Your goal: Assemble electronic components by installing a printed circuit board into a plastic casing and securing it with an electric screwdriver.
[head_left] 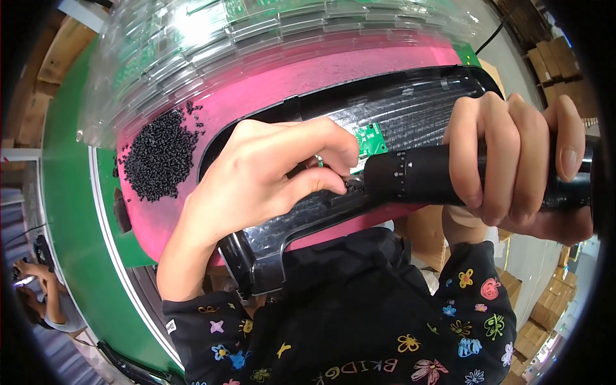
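My right hand (504, 154) is wrapped round a black electric screwdriver (414, 173), which lies nearly level and points left. Close to the tool's front end, my left hand (256, 170) is closed with thumb and forefinger brought together at small black screws (351, 187). Just behind the screwdriver's nose, a small green circuit board (370, 140) sits inside a long, glossy black plastic housing (410, 106). My left hand hides part of the board and of the housing. The screwdriver's bit is hard to make out.
A heap of small black screws (160, 157) lies on the pink mat (333, 70), left of the housing. Stacked clear plastic trays (212, 58) with green boards line the far side. Cardboard boxes (552, 301) stand at right. Another person (54, 305) sits at far left.
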A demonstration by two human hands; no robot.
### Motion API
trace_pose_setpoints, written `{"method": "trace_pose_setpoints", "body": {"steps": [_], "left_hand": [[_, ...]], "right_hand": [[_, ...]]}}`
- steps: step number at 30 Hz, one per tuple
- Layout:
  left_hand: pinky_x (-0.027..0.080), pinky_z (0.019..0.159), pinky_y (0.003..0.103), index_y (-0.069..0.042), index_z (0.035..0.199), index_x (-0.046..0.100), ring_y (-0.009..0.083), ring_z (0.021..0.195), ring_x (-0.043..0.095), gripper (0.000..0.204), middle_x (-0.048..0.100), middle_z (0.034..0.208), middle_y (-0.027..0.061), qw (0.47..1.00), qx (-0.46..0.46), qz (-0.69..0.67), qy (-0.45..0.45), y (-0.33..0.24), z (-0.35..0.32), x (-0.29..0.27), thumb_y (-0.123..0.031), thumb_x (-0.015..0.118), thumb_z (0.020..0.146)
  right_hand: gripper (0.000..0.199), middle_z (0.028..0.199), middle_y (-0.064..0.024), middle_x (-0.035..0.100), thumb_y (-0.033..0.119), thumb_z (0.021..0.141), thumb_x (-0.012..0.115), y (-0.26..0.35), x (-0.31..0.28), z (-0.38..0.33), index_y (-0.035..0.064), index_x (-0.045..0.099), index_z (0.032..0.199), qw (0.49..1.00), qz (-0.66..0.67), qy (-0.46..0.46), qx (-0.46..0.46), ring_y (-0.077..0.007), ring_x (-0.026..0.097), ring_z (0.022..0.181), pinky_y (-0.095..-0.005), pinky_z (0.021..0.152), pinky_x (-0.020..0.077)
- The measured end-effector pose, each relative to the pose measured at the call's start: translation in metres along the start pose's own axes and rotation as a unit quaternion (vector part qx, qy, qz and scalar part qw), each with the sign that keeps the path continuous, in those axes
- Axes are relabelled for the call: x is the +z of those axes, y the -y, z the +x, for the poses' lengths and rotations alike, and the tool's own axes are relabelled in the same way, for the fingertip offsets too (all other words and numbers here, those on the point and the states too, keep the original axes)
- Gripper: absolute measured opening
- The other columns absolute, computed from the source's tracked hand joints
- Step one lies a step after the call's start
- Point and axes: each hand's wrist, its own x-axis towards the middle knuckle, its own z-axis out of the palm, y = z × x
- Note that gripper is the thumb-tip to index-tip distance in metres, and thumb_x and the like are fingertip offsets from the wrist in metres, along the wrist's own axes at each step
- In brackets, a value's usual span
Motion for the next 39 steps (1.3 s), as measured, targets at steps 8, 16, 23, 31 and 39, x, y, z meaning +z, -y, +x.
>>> {"method": "trace_pose_setpoints", "body": {"steps": [8, 16, 23, 31, 39], "left_hand": [[0.055, 0.064, 0.026, 0.003, 0.09, 0.065, 0.0163, 0.071, 0.07, 0.029, 0.069, 0.081, 0.007, 1.0, -0.016, 0.007, -0.008, -0.001, 0.006, 0.006, -0.006, 0.084, 0.069], [0.054, 0.061, 0.028, -0.003, 0.098, 0.063, 0.0187, 0.068, 0.068, 0.032, 0.067, 0.073, 0.0034, 1.0, -0.009, 0.012, 0.01, 0.006, 0.0, 0.005, -0.01, 0.079, 0.071], [0.056, 0.073, 0.031, 0.004, 0.098, 0.066, 0.0215, 0.081, 0.07, 0.04, 0.071, 0.088, 0.0109, 0.998, -0.046, 0.017, 0.038, -0.001, 0.007, 0.006, -0.008, 0.086, 0.065], [0.031, 0.1, 0.037, -0.007, 0.1, 0.031, 0.0206, 0.102, 0.042, 0.028, 0.047, 0.116, 0.0205, 0.977, 0.109, 0.082, -0.167, 0.022, 0.002, -0.004, -0.027, 0.048, 0.091], [0.037, 0.097, 0.036, -0.001, 0.11, 0.032, 0.0219, 0.097, 0.042, 0.033, 0.044, 0.109, 0.0168, 0.964, 0.049, 0.116, -0.235, 0.012, -0.007, -0.01, 0.009, 0.044, 0.081]], "right_hand": [[0.049, 0.066, 0.0007, 0.061, 0.042, 0.08, 0.073, 0.015, -0.004, -0.007, 0.0069, 0.05, 0.106, 0.997, -0.055, -0.002, 0.051, -0.0081, 0.057, 0.05, -0.0248, 0.049, 0.0494], [0.05, 0.067, 0.001, 0.058, 0.046, 0.083, 0.068, 0.026, -0.007, -0.011, 0.0071, 0.049, 0.107, 0.989, -0.105, 0.002, 0.103, -0.0082, 0.055, 0.05, -0.0254, 0.05, 0.0472], [0.051, 0.067, 0.0014, 0.055, 0.05, 0.085, 0.063, 0.03, -0.017, -0.008, 0.0072, 0.048, 0.108, 0.978, -0.153, 0.006, 0.142, -0.0084, 0.053, 0.05, -0.0259, 0.051, 0.0453], [0.053, 0.067, 0.0017, 0.053, 0.054, 0.088, 0.058, 0.055, -0.026, -0.01, 0.0074, 0.047, 0.11, 0.958, -0.21, 0.019, 0.194, -0.0085, 0.05, 0.05, -0.0264, 0.053, 0.0431], [0.052, 0.065, 0.0021, 0.051, 0.056, 0.087, 0.058, 0.048, -0.014, -0.013, 0.0079, 0.046, 0.104, 0.934, -0.254, -0.054, 0.244, -0.0079, 0.047, 0.046, -0.026, 0.052, 0.0417]]}}
